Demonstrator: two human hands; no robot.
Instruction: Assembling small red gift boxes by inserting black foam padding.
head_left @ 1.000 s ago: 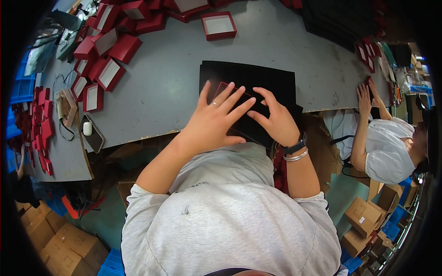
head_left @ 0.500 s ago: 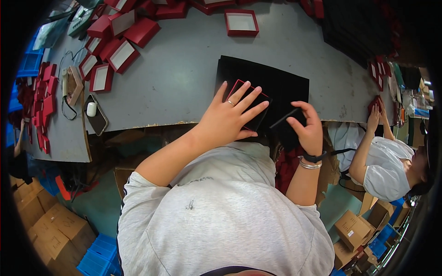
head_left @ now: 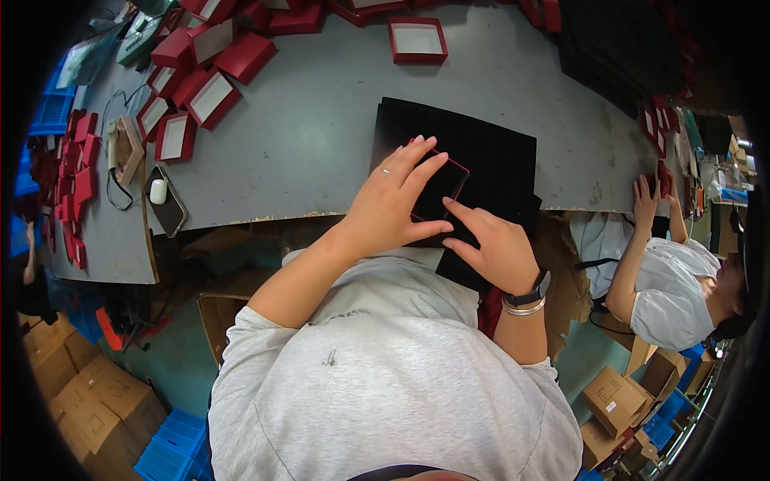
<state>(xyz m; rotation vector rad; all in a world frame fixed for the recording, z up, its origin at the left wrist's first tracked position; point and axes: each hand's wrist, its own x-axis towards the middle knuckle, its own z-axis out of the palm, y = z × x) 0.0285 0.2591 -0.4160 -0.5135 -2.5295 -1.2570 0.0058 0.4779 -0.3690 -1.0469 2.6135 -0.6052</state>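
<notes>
A small red-rimmed box with a black inside (head_left: 439,186) lies on a stack of black sheets (head_left: 489,156) at the near edge of the grey table (head_left: 321,136). My left hand (head_left: 393,204) rests flat over the box's left side, fingers spread, a ring on one finger. My right hand (head_left: 491,248), with a dark watch and bracelets at the wrist, is just below the box, its index finger pointing onto the black insert at the box's lower edge. Neither hand lifts the box.
Several red boxes and lids with white insides (head_left: 200,72) lie at the table's far left, one more (head_left: 417,38) at the far middle. A phone (head_left: 167,210) and a white puck lie near the left corner. Another person in white (head_left: 666,280) works at right. Cardboard cartons (head_left: 618,397) stand on the floor.
My view has tilted, so the table sits lower in the picture. My left hand stays spread on the red box. My right hand has slid down from beside it to its lower edge.
</notes>
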